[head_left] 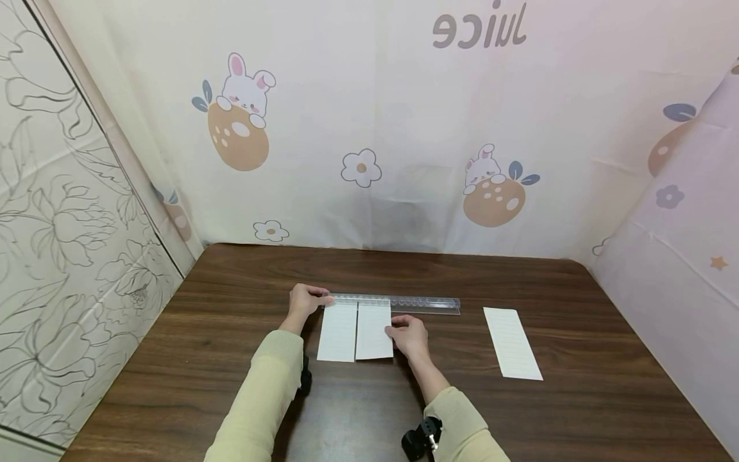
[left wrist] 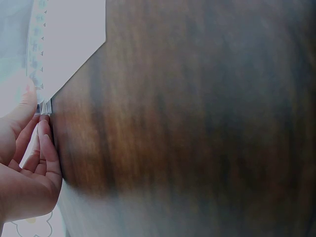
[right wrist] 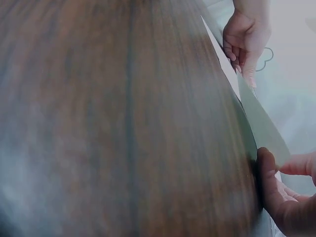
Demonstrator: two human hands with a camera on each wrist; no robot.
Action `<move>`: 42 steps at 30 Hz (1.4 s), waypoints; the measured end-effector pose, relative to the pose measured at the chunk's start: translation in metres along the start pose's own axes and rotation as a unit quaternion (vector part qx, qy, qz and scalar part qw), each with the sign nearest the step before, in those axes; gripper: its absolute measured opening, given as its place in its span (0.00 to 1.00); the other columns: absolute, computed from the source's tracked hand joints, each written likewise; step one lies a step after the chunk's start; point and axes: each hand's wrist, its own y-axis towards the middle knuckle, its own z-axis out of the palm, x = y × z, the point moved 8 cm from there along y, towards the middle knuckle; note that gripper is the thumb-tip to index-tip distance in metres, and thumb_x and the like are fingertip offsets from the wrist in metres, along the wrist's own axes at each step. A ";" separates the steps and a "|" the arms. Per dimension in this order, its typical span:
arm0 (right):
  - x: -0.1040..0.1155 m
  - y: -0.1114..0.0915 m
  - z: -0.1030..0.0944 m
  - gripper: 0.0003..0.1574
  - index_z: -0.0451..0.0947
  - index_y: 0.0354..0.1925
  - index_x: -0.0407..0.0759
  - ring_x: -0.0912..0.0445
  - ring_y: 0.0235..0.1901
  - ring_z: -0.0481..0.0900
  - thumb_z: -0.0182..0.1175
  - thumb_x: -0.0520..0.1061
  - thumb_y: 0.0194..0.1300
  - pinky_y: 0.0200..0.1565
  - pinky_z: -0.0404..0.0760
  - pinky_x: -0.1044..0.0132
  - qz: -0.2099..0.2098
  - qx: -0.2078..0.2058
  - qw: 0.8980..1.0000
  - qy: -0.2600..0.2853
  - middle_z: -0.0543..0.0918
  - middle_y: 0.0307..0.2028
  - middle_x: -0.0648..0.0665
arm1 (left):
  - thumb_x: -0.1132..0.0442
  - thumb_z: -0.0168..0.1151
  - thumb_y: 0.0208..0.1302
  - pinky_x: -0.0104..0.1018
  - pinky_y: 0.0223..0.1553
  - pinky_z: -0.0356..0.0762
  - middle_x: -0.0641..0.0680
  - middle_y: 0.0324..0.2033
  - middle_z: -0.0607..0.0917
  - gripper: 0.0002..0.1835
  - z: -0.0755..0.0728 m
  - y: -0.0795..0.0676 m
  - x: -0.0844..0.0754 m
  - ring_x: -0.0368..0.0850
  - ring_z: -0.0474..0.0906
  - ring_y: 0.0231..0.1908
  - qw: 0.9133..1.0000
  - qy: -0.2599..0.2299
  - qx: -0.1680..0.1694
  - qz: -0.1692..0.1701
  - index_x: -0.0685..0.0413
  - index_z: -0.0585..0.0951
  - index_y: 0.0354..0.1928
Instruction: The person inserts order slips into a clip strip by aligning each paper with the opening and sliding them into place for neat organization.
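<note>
A clear plastic ruler point(head_left: 427, 305) lies crosswise on the table. Its left end is pinched by my left hand point(head_left: 303, 304), thumb on top, as the left wrist view also shows at the ruler's end point(left wrist: 38, 54). Below the ruler are two lined white paper strips, a left one point(head_left: 337, 333) and a right one point(head_left: 374, 333), side by side with a thin gap; their top edges meet the ruler. My right hand point(head_left: 411, 336) pinches the right strip's right edge between thumb and fingers. In the right wrist view that paper point(right wrist: 264, 126) looks slightly lifted.
A third lined paper strip point(head_left: 512, 344) lies apart on the right side of the brown wooden table point(head_left: 231, 398). A printed curtain point(head_left: 369, 96) hangs behind the table's far edge. Black wrist devices point(head_left: 421, 437) sit at the sleeves.
</note>
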 end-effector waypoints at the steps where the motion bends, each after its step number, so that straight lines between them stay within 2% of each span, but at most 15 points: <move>1: 0.000 0.000 0.000 0.16 0.76 0.42 0.33 0.54 0.22 0.78 0.60 0.39 0.54 0.27 0.76 0.62 0.003 0.001 1.000 0.002 0.82 0.28 0.39 | 0.61 0.72 0.42 0.41 0.39 0.74 0.56 0.32 0.84 0.11 0.000 0.000 0.000 0.50 0.76 0.38 1.000 0.000 0.000 0.000 0.59 0.85 0.29; 16: 0.005 -0.004 -0.008 0.13 0.76 0.38 0.28 0.55 0.20 0.79 0.59 0.35 0.53 0.24 0.78 0.66 -0.022 0.014 0.999 0.023 0.82 0.24 0.39 | 0.61 0.72 0.43 0.42 0.40 0.73 0.56 0.33 0.83 0.11 0.000 0.000 0.001 0.50 0.75 0.39 1.000 0.001 0.000 -0.004 0.59 0.85 0.30; 24: 0.008 -0.010 -0.021 0.13 0.76 0.39 0.28 0.52 0.22 0.80 0.60 0.36 0.55 0.25 0.78 0.64 -0.051 0.020 0.998 -0.013 0.82 0.25 0.39 | 0.61 0.72 0.43 0.42 0.41 0.72 0.56 0.34 0.83 0.12 0.001 0.000 0.002 0.50 0.75 0.41 1.000 -0.002 0.001 -0.003 0.59 0.85 0.30; 34: 0.007 -0.016 -0.051 0.14 0.78 0.38 0.30 0.53 0.22 0.78 0.61 0.38 0.53 0.23 0.75 0.66 -0.078 -0.005 0.995 -0.059 0.81 0.26 0.42 | 0.61 0.72 0.42 0.41 0.39 0.73 0.56 0.33 0.83 0.11 0.002 0.001 0.002 0.50 0.75 0.39 1.000 -0.001 0.000 0.000 0.59 0.85 0.29; 42: 0.003 -0.019 -0.081 0.16 0.77 0.40 0.32 0.51 0.32 0.78 0.61 0.41 0.54 0.34 0.74 0.60 -0.095 -0.026 0.987 -0.124 0.81 0.31 0.41 | 0.60 0.72 0.42 0.42 0.40 0.73 0.57 0.35 0.83 0.11 0.002 0.001 0.003 0.51 0.75 0.41 1.000 0.000 0.003 -0.006 0.58 0.85 0.30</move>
